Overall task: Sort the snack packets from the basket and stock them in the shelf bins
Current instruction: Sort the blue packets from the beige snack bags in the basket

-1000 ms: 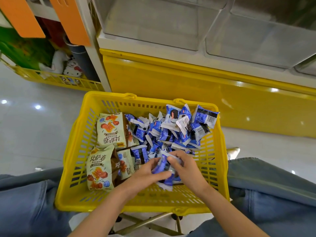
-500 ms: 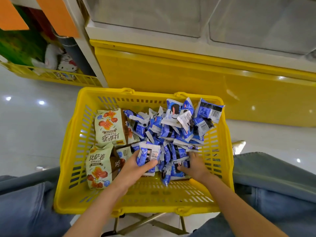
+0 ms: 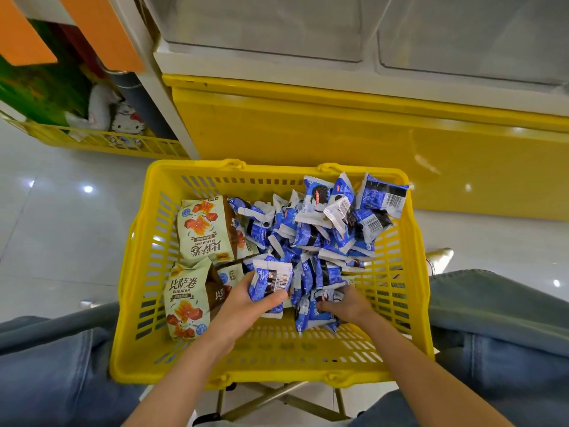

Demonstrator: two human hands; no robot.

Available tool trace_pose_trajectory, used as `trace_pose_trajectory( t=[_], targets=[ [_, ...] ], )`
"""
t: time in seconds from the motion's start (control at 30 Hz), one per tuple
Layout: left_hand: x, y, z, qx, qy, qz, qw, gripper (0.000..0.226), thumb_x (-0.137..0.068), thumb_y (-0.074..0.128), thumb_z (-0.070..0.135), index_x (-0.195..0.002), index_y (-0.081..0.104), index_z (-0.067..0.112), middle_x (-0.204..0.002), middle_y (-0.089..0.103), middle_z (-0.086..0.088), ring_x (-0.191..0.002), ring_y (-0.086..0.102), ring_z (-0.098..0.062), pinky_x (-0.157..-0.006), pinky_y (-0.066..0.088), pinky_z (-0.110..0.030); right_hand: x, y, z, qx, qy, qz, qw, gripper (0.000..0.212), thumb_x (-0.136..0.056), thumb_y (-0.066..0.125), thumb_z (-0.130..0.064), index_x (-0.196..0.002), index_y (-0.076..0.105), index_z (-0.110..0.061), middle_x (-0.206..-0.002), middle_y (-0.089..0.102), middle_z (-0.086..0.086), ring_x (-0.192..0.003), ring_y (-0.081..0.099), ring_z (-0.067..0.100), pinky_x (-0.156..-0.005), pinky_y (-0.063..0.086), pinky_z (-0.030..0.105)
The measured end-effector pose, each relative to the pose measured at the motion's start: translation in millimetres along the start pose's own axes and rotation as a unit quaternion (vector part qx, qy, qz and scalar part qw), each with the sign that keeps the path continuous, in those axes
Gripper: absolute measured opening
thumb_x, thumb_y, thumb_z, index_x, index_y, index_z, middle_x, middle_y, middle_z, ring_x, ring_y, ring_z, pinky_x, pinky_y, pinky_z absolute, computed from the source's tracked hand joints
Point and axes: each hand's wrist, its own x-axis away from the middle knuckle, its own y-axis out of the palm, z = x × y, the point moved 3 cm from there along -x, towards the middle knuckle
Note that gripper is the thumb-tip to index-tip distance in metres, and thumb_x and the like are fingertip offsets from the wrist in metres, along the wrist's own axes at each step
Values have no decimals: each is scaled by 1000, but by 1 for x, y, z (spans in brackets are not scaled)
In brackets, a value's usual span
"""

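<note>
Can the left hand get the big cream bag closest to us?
Probably it can reach: the cream snack bag lies right beside the left hand in the yellow basket, nothing on top. But that hand grips blue packets, so grabbing the bag looks awkward.

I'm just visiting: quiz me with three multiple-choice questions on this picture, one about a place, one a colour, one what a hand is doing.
1. Where in the basket do the cream packets lie?
A) the person's left side
B) the right side
C) outside it

2. What colour is the basket?
A) red
B) yellow
C) grey

3. What is the left hand doing?
A) resting on a knee
B) lying flat and empty
C) gripping blue packets

Answers:
1 A, they sit by the left wall.
2 B, its walls and rim are yellow.
3 C, its fingers curl round a barcoded stack.
</note>
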Motion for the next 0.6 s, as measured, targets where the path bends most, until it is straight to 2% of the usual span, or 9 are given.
trace_pose_trajectory(
  t=[0.03, 0.1, 0.13, 0.17, 0.23, 0.33, 0.43, 0.5, 0.6],
  targets=[
    [2, -2, 1, 1, 1, 4, 1000, 35, -80, 69, 29, -108, 53, 40, -105, 64, 18, -96, 60, 3, -78, 43, -16, 1, -2, 0, 15, 6, -15, 1000, 58, -75, 76, -37, -119, 55, -5, -116, 60, 6, -106, 57, 23, -83, 47, 29],
    [5, -6, 4, 3, 4, 12, 1000, 30, -80, 69, 31, -103, 52, 43, -105, 63, 19, -96, 58, 3, -79, 43, -19, 7, -8, -2, 56, 10, -45, 997, 41, -73, 75, -42, -94, 57, -11, -86, 59, 3, -76, 55, 15, -62, 44, 25],
    [7, -7, 6, 7, 9, 17, 1000, 28, -80, 69, 31, -101, 53, 43, -104, 63, 20, -95, 58, 4, -77, 42, -18, 12, -11, -4, 65, 7, -55, 996, 38, -73, 74, -43, -86, 59, -11, -79, 59, 4, -69, 52, 14, -59, 43, 27],
    [9, -9, 9, 13, 17, 22, 1000, 27, -80, 69, 31, -99, 53, 44, -101, 63, 22, -92, 59, 5, -74, 42, -16, 17, -14, -6, 72, -3, -66, 995, 38, -73, 74, -43, -87, 63, -9, -84, 64, 7, -72, 56, 15, -64, 47, 30],
    [15, -13, 15, 25, 33, 31, 999, 26, -79, 69, 32, -96, 54, 45, -93, 65, 26, -83, 61, 10, -68, 40, -13, 31, -23, -16, 93, -30, -76, 992, 51, -74, 72, -44, -109, 64, -8, -113, 65, 10, -97, 61, 19, -84, 50, 35],
    [26, -24, 25, 37, 63, 53, 996, 26, -78, 69, 35, -92, 53, 49, -82, 64, 36, -76, 58, 19, -65, 38, -13, 57, -41, -42, 101, -74, -75, 989, 72, -75, 70, -49, -131, 49, -10, -136, 51, 8, -119, 52, 23, -89, 42, 28],
    [40, -43, 37, 63, 97, 99, 988, 25, -72, 71, 43, -85, 56, 58, -84, 64, 37, -78, 61, 14, -64, 41, -20, 83, -52, -82, 86, -150, -67, 983, 79, -76, 67, -54, -140, 39, -17, -147, 39, 1, -129, 42, 20, -90, 33, 26],
    [49, -62, 44, 94, 119, 146, 978, 23, -69, 70, 48, -86, 59, 59, -89, 67, 31, -84, 63, 7, -67, 45, -24, 94, -46, -114, 61, -195, -28, 979, 82, -76, 65, -57, -141, 36, -18, -149, 36, -1, -131, 40, 20, -93, 34, 29],
    [58, -93, 53, 136, 167, 215, 952, 18, -77, 69, 36, -87, 64, 50, -88, 70, 23, -86, 66, 0, -73, 49, -27, 102, -19, -165, 1, -236, 21, 972, 87, -78, 64, -57, -144, 31, -13, -150, 34, 2, -133, 39, 22, -101, 34, 32]
  ],
)
